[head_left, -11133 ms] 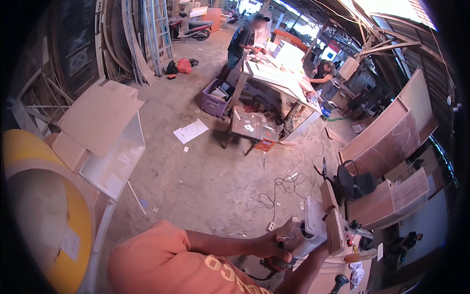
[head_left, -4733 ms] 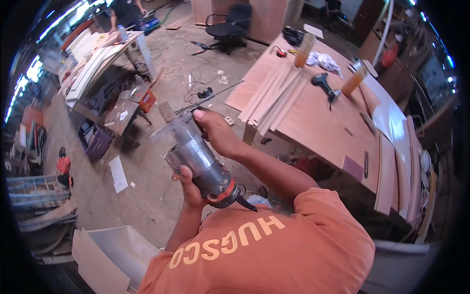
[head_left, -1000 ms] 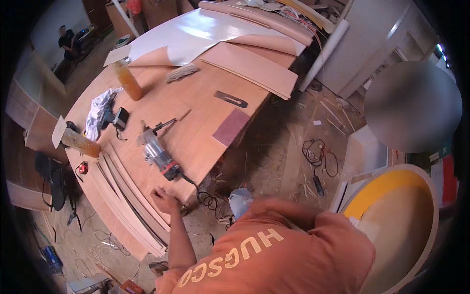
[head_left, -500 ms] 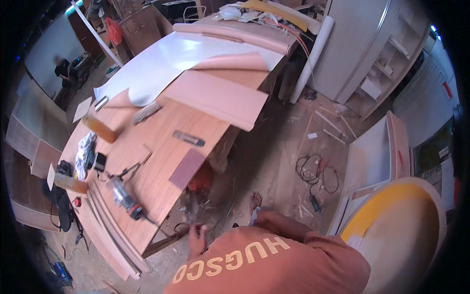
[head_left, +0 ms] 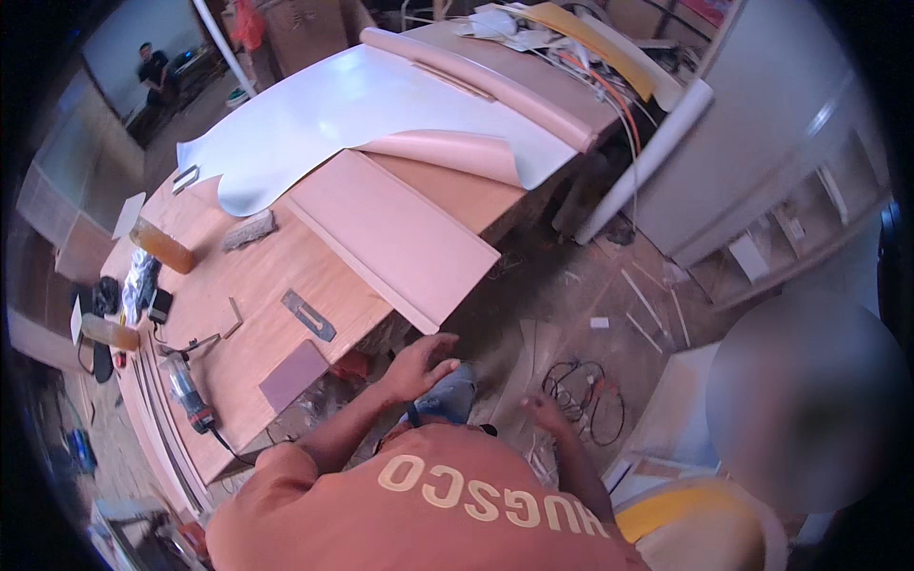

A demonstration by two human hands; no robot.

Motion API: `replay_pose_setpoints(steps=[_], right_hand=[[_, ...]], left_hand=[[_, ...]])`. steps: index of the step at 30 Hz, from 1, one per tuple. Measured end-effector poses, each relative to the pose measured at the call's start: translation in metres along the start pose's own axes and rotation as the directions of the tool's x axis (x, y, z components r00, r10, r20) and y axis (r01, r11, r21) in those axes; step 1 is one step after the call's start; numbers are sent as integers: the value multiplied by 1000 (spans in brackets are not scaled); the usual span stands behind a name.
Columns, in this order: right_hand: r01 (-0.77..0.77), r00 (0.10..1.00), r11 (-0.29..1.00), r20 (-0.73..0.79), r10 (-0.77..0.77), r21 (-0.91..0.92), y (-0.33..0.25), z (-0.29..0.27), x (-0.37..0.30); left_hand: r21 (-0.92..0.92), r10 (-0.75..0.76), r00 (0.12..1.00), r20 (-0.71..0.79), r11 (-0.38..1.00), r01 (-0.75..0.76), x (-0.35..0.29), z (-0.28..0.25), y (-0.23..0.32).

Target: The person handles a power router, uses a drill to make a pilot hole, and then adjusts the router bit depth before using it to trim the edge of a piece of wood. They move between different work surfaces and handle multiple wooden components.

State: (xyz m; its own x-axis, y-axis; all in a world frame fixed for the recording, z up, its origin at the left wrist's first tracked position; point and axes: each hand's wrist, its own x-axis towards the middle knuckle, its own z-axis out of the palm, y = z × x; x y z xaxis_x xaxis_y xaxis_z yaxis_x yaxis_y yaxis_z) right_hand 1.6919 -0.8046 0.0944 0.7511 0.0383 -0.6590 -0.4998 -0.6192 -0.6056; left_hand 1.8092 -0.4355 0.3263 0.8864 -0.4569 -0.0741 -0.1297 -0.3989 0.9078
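My left hand [head_left: 422,368] is held out with thumb and fingers apart, beside the near corner of a long pink panel [head_left: 395,233]; whether it touches the panel I cannot tell. The panel lies on the wooden worktable [head_left: 257,285], its near end jutting past the edge. My right hand [head_left: 547,416] hangs above the floor with fingers spread, holding nothing. Closest to my left hand on the tabletop are a reddish-brown square sheet [head_left: 293,375] and a flat slotted metal tool [head_left: 308,315]. A corded handheld power tool [head_left: 190,395] lies farther left.
White-backed pink sheeting [head_left: 314,105] covers the table's far side. Two jars of amber stuff, one a tall jar [head_left: 162,246], stand at the left. A tangled cable [head_left: 586,400] and wood strips lie on the floor. Curved yellow-edged board [head_left: 695,504] is at lower right.
My left hand has risen from beside the table's near edge to the pink panel's corner. My right hand has moved away to the right. The view has shifted.
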Motion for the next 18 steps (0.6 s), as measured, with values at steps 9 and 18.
replay_pose_setpoints(steps=[9,18], right_hand=[[-192,944,964,301,131,185,-5,-98,67],[-156,987,916,39,153,371,1,-327,223]], left_hand=[[405,151,888,-434,913,43,209,16,-36],[268,-119,607,-786,819,508,245,-31,-75]])
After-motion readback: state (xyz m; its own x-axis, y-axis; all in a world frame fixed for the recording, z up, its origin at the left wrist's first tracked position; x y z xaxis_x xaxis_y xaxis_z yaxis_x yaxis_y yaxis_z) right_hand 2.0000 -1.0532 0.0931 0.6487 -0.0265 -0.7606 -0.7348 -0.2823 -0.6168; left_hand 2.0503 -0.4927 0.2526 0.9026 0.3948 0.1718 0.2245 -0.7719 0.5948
